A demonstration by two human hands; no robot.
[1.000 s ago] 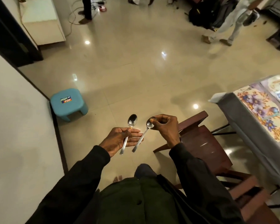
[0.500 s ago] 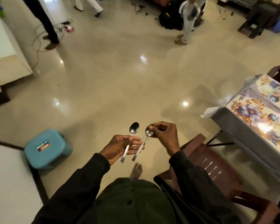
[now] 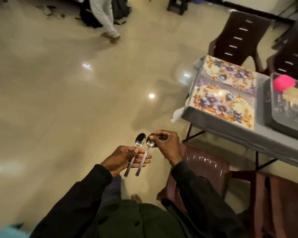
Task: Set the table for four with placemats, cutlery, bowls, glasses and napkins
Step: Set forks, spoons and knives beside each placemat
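steel spoons across left fingers

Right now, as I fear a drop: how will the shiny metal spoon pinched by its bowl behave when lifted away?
Probably stiff: the shiny metal spoon runs straight though the right hand pinches only its bowl. Likely slippery: its polished surface glints. Seemingly light: that pinch plus fingers of the left hand, holding a second metal spoon, carry it.

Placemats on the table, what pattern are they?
The placemats show purple and orange flowers; head view.
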